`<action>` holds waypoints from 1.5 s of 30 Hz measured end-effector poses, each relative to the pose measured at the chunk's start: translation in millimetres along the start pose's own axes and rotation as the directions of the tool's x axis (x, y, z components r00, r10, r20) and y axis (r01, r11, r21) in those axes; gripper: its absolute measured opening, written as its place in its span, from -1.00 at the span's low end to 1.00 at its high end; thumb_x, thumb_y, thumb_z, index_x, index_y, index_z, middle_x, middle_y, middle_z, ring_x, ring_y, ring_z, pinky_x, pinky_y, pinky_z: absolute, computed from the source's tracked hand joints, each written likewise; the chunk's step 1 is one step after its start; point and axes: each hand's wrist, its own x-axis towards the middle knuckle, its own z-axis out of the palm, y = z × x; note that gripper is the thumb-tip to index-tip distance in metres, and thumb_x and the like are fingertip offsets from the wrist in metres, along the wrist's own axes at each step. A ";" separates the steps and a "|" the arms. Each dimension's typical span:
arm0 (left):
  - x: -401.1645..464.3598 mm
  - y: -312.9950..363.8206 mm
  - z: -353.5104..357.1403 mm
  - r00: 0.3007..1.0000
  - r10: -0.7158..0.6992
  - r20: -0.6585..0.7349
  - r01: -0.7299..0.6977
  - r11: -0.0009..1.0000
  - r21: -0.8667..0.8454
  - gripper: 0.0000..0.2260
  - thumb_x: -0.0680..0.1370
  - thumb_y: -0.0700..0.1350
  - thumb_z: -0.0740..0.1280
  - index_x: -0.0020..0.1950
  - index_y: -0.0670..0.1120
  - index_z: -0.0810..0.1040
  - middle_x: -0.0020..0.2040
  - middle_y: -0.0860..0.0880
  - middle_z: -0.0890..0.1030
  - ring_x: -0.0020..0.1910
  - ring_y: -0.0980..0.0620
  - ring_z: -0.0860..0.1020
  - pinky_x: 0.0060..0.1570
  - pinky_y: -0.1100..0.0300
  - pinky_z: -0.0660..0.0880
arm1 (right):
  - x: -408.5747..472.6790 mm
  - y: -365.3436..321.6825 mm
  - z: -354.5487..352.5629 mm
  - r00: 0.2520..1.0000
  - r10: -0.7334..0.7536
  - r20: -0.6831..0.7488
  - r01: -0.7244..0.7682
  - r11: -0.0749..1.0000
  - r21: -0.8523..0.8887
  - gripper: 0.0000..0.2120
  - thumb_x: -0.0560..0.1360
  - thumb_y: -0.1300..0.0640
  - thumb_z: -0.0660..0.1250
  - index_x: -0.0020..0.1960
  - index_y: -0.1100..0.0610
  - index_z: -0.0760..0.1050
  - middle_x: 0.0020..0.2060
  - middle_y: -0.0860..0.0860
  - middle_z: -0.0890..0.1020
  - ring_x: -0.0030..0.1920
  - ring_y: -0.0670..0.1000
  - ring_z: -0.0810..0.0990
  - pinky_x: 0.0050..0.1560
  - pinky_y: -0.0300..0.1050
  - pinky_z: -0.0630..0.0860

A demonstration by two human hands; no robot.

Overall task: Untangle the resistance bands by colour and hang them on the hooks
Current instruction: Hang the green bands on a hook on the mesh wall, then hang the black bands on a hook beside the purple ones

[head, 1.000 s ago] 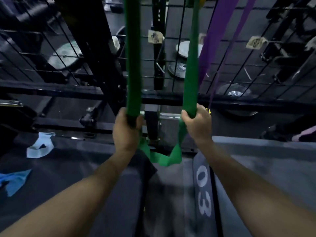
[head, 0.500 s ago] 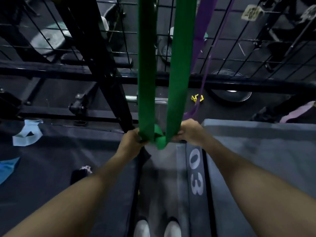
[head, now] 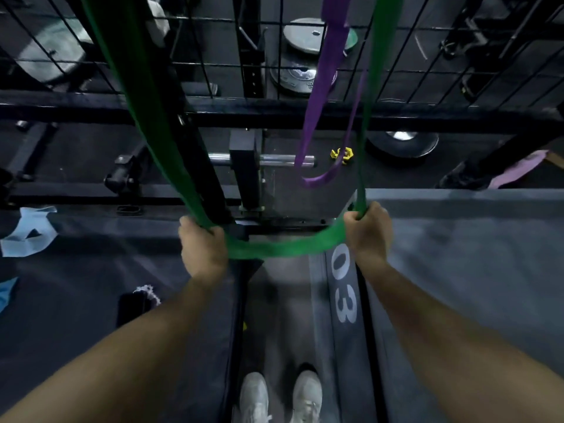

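Note:
A wide green resistance band (head: 283, 247) hangs down from above the frame as a loop. My left hand (head: 201, 248) grips its left strand and my right hand (head: 367, 230) grips its right strand, holding the bottom of the loop spread wide between them. A purple band (head: 331, 71) hangs freely just behind, its lower loop near the floor. The hooks are out of view above. A light blue band (head: 26, 233) lies on the dark mat at far left, and another blue piece (head: 6, 293) shows at the left edge.
A black wire grid and steel rack frame (head: 274, 114) stand right in front. Weight plates (head: 305, 35) lie behind it. A grey padded box marked 03 (head: 457, 254) is on the right, a pink band (head: 518, 169) beyond it. My shoes (head: 279, 398) stand below.
My hands have moved apart, spreading the bottom of the green loop wide; half a second ago they were close together pinching it. The view has tilted further down.

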 end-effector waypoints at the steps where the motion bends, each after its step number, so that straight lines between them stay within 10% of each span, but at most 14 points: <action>1: -1.3 -0.6 1.5 0.998 0.053 0.045 -0.053 0.999 0.000 -0.80 0.50 -0.19 0.22 0.10 -0.18 0.32 0.09 -0.25 0.52 0.03 -0.31 0.52 -0.02 -0.05 0.42 | -0.3 0.0 0.7 1.000 -0.011 0.013 0.010 0.999 0.033 -0.78 0.42 0.21 0.20 -0.06 0.33 0.51 -0.10 0.28 0.61 -0.06 0.27 0.56 -0.14 0.00 0.42; 13: -1.2 24.9 36.3 0.912 0.346 0.222 -0.351 0.936 -0.018 -0.85 0.46 -0.15 0.35 -0.09 -0.09 0.38 -0.08 -0.14 0.56 -0.09 -0.19 0.52 -0.15 0.08 0.39 | -22.4 -45.1 36.2 0.940 -0.298 0.168 0.303 0.953 -0.006 -0.80 0.52 0.11 0.26 0.03 0.24 0.44 0.01 0.18 0.55 0.02 0.22 0.55 -0.13 -0.03 0.34; 29: -61.0 46.9 41.4 0.866 0.305 0.396 -0.401 0.897 0.187 -0.36 0.54 -0.08 0.28 0.49 -0.26 0.05 0.47 -0.23 0.18 0.38 -0.24 0.30 0.31 -0.01 0.29 | -41.2 34.0 -21.1 0.975 -0.105 0.194 0.100 0.994 0.036 -0.65 0.48 0.21 0.28 0.26 0.21 0.44 0.22 0.17 0.48 0.26 0.18 0.42 0.25 0.01 0.35; 45: -329.4 83.6 201.0 0.259 0.413 0.873 -0.805 0.591 -0.041 -0.67 0.57 -0.07 0.24 0.32 -0.10 0.37 0.33 -0.06 0.35 0.19 -0.05 0.48 0.14 0.12 0.40 | -47.1 265.4 -188.3 0.933 0.358 0.038 -0.359 0.933 0.037 -0.63 0.53 0.17 0.21 0.34 0.17 0.36 0.31 0.13 0.39 0.32 0.14 0.34 0.23 0.00 0.42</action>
